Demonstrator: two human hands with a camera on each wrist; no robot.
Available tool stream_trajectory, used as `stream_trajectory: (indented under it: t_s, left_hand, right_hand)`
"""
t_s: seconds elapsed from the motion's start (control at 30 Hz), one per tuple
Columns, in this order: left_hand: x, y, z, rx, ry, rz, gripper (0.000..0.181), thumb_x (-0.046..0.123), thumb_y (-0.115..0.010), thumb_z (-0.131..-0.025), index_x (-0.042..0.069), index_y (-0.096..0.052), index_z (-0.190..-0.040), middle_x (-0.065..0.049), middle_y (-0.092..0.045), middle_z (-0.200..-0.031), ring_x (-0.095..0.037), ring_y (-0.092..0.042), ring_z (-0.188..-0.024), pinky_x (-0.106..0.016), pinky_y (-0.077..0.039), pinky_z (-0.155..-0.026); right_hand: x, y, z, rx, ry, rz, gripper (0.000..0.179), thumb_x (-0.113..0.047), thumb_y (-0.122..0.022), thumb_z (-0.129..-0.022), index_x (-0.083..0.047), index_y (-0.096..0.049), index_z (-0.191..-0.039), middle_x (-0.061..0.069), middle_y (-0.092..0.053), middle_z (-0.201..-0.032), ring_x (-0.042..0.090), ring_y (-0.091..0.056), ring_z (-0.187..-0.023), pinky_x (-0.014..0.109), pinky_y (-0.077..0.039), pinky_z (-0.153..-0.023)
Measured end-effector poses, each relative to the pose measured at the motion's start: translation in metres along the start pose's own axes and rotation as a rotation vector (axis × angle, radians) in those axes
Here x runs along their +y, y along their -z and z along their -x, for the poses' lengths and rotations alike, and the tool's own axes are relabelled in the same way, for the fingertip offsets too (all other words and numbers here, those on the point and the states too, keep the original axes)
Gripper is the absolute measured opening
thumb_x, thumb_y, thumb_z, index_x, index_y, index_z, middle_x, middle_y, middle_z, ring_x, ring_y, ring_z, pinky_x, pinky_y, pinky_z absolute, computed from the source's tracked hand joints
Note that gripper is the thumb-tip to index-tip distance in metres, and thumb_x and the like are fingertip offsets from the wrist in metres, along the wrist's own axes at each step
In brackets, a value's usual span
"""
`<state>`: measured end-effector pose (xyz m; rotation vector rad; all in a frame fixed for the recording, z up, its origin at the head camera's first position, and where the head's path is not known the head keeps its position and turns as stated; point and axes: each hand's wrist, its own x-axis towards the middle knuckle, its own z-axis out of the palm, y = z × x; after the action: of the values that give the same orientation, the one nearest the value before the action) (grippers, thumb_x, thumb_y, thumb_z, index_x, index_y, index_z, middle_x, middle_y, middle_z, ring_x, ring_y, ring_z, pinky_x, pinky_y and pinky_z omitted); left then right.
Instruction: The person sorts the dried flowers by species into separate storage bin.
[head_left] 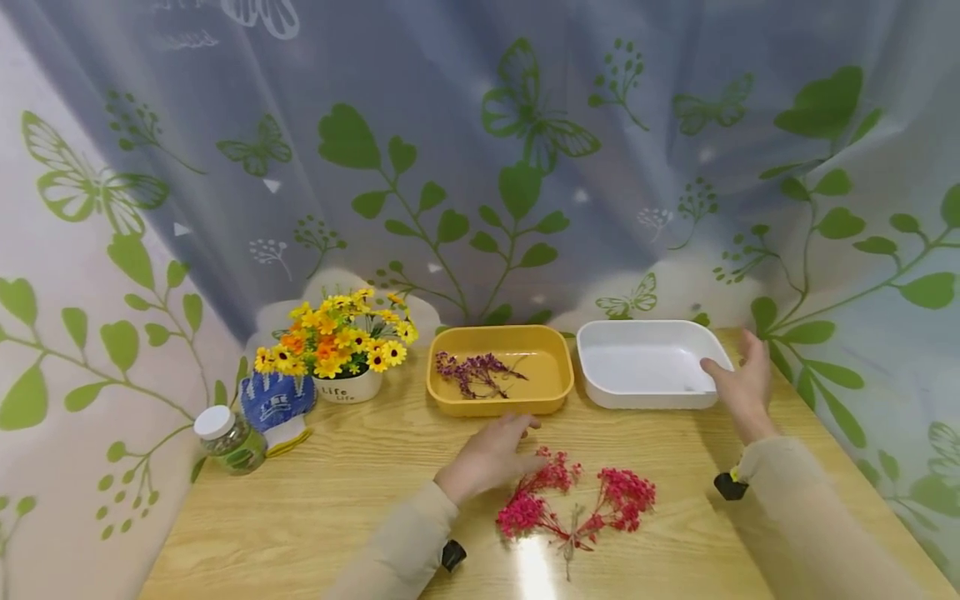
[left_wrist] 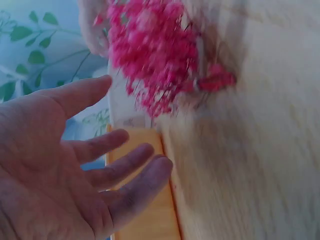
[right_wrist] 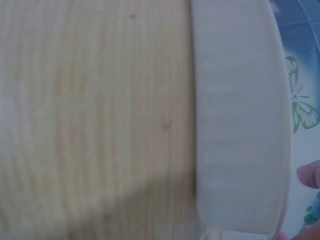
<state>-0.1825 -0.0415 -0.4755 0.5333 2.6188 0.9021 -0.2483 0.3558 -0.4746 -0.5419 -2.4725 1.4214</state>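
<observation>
A tied bunch of pink dried flowers [head_left: 628, 498] lies on the table. My left hand [head_left: 491, 458] is over its left part, palm and spread fingers showing in the left wrist view; I cannot tell whether the fingertips touch the blossoms. At the right end of a white tray [head_left: 645, 371] is my right hand [head_left: 744, 387]. Its thumb [right_wrist: 310, 175] reaches over the rim, while the other fingers stay outside, mostly hidden in the right wrist view. A yellow tray [head_left: 498, 405] beside it contains sprigs of purple dried flowers [head_left: 476, 373].
On the left stand a white pot [head_left: 348, 388] of yellow and orange flowers [head_left: 337, 333] and a white-lidded jar [head_left: 232, 442]. Between them lies a blue glove [head_left: 277, 404]. A patterned curtain [head_left: 465, 183] hangs behind the wooden table [head_left: 315, 508].
</observation>
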Motion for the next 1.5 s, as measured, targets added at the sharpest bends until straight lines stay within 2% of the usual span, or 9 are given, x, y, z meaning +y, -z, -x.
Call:
stream_trajectory:
  t_s: [0.2, 0.63, 0.73, 0.83, 0.97, 1.03, 1.13, 1.33, 1.5]
  left_hand:
    - [0.008, -0.011, 0.001, -0.054, 0.044, -0.076, 0.076, 0.047, -0.080, -0.091, 0.020, -0.049, -0.155, -0.011, -0.048, -0.164, -0.034, -0.050, -0.148, -0.057, -0.043, -0.122]
    - [0.017, -0.020, 0.000, -0.072, 0.029, -0.268, 0.085, 0.034, -0.088, -0.086, 0.015, -0.047, -0.157, -0.014, -0.050, -0.162, -0.034, -0.054, -0.144, -0.055, -0.047, -0.120]
    - [0.017, -0.021, -0.001, -0.062, 0.015, -0.317, 0.079, 0.032, -0.088, -0.086, 0.013, -0.051, -0.153, -0.013, -0.057, -0.153, -0.033, -0.063, -0.131, -0.050, -0.054, -0.110]
    - [0.016, -0.021, -0.002, -0.045, 0.000, -0.326, 0.065, 0.024, -0.087, -0.086, 0.010, -0.058, -0.142, -0.011, -0.065, -0.134, -0.027, -0.068, -0.104, -0.041, -0.061, -0.088]
    - [0.014, -0.019, -0.003, -0.032, 0.000, -0.282, 0.052, 0.014, -0.083, -0.086, 0.009, -0.061, -0.133, -0.010, -0.066, -0.124, -0.023, -0.066, -0.091, -0.035, -0.059, -0.076]
    - [0.013, -0.019, -0.003, -0.029, 0.005, -0.252, 0.051, 0.014, -0.081, -0.088, 0.010, -0.061, -0.135, -0.012, -0.066, -0.131, -0.027, -0.068, -0.100, -0.039, -0.061, -0.084]
    - [0.010, -0.018, -0.002, -0.015, 0.001, -0.222, 0.055, 0.015, -0.079, -0.092, 0.012, -0.058, -0.142, -0.014, -0.062, -0.146, -0.033, -0.066, -0.124, -0.047, -0.058, -0.104]
    - [0.006, -0.014, -0.002, 0.040, -0.016, -0.123, 0.054, 0.014, -0.075, -0.096, 0.018, -0.057, -0.146, -0.014, -0.059, -0.153, -0.036, -0.060, -0.136, -0.053, -0.053, -0.113]
    - [0.003, -0.007, -0.002, 0.055, -0.027, 0.027, 0.052, 0.015, -0.075, -0.097, 0.018, -0.057, -0.146, -0.012, -0.059, -0.152, -0.034, -0.059, -0.137, -0.053, -0.051, -0.115]
  right_hand:
    - [0.008, -0.003, 0.001, -0.017, -0.050, 0.074, 0.090, -0.019, -0.067, -0.099, 0.002, -0.011, -0.167, 0.036, -0.036, -0.159, 0.049, -0.041, -0.141, 0.058, -0.046, -0.111]
    - [0.010, -0.005, 0.005, -0.080, -0.119, 0.029, 0.078, -0.012, -0.058, -0.101, 0.007, -0.015, -0.164, 0.037, -0.028, -0.166, 0.053, -0.034, -0.151, 0.061, -0.037, -0.126]
    - [0.010, -0.006, 0.005, -0.083, -0.124, 0.017, 0.074, -0.009, -0.055, -0.101, 0.009, -0.017, -0.163, 0.037, -0.026, -0.166, 0.053, -0.032, -0.153, 0.061, -0.035, -0.127]
    - [0.011, -0.006, 0.004, -0.089, -0.126, 0.010, 0.072, -0.007, -0.053, -0.101, 0.009, -0.018, -0.163, 0.037, -0.027, -0.166, 0.052, -0.032, -0.153, 0.059, -0.037, -0.127]
    - [0.012, -0.007, 0.004, -0.087, -0.124, 0.015, 0.069, -0.004, -0.052, -0.100, 0.006, -0.024, -0.162, 0.036, -0.038, -0.158, 0.046, -0.044, -0.143, 0.034, -0.057, -0.102]
    - [0.014, -0.007, 0.003, -0.085, -0.126, 0.011, 0.067, -0.004, -0.052, -0.101, 0.006, -0.026, -0.162, 0.035, -0.043, -0.152, 0.041, -0.050, -0.133, 0.018, -0.054, -0.083]
    - [0.016, -0.006, 0.001, -0.099, -0.143, -0.012, 0.065, -0.007, -0.052, -0.103, 0.004, -0.028, -0.162, 0.032, -0.046, -0.147, 0.030, -0.055, -0.119, 0.009, -0.050, -0.068]
    - [0.020, 0.000, -0.002, -0.171, -0.256, -0.258, 0.061, -0.015, -0.054, -0.107, 0.002, -0.033, -0.162, 0.004, -0.059, -0.130, -0.002, -0.057, -0.092, 0.013, -0.057, -0.075]
    - [0.023, 0.012, -0.005, -0.320, -0.356, -0.614, 0.046, -0.013, -0.060, -0.106, -0.011, -0.045, -0.149, -0.021, -0.068, -0.091, -0.003, -0.067, -0.085, 0.018, -0.060, -0.078]
